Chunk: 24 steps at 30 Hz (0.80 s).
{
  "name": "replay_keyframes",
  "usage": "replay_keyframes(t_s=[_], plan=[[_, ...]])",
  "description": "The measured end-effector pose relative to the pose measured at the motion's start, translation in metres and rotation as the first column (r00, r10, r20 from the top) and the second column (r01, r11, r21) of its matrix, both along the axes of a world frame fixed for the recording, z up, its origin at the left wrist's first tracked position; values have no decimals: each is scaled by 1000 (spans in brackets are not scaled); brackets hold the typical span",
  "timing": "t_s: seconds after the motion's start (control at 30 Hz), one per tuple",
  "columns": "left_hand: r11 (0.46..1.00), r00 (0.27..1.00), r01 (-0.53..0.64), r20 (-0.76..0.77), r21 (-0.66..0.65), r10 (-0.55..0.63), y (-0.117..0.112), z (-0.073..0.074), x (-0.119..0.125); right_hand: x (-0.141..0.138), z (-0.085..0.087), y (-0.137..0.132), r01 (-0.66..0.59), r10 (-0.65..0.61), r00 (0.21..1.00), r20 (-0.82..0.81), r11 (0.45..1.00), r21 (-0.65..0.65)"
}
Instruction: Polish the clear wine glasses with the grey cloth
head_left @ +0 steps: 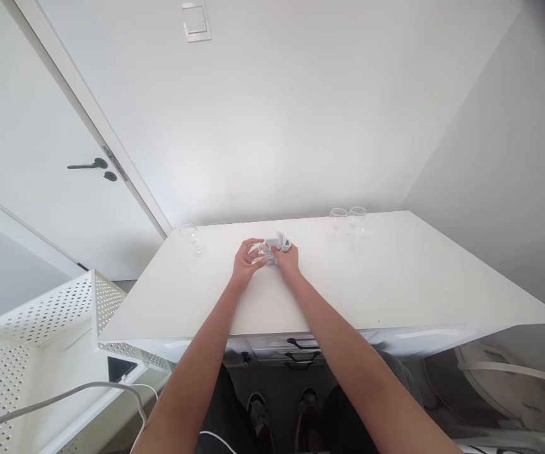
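Observation:
Over the middle of the white cabinet top, my left hand [245,261] is closed round the bowl of a clear stemmed glass [255,253], which is tipped on its side. My right hand [287,257] grips a light grey cloth [279,241] against the foot end of that glass. Bunched folds of the cloth stick up above my right fingers and partly hide the stem. A second stemmed glass [190,234] stands upright near the left end of the top. Toward the back right, two more glasses [338,219] [357,219] stand upright side by side.
The white cabinet top [395,277] meets the wall behind; dark drawer handles [302,343] are on its front. A perforated white rack [59,309] and a cable [64,401] are at lower left. A door with a black handle [87,164] is at left.

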<state>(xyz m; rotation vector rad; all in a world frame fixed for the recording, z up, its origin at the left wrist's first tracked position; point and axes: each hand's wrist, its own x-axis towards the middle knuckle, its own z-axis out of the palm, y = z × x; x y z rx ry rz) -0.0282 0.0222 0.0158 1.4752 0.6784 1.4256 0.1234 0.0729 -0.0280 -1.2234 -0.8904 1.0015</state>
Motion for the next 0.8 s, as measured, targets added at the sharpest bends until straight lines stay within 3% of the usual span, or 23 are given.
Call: replay_keyframes(t_s=[0.07,0.27,0.43,0.53,0.7,0.8], plan=[[1000,1000,-15,11,-10,15,1,0,-1,1,1,0,-12,12,1000,-11,1000,-5],[998,998,-25,61,-65,29,5,-4,-3,-3,4,-3,-278,277,959,-65,961,-4],[999,999,-17,38,-45,19,5,-5,-3,-3,4,-3,-80,84,986,147,996,-29],[996,995,-88,47,-32,89,7,-6,-4,-1,8,-5,0,6,990,143,999,-40],[956,951,-284,106,-72,290,15,-11,-7,-3,14,-14,28,-27,993,116,1000,-5],[910,902,-399,133,-115,412,18,-14,-9,-8,15,-21,-112,60,953,296,981,159]])
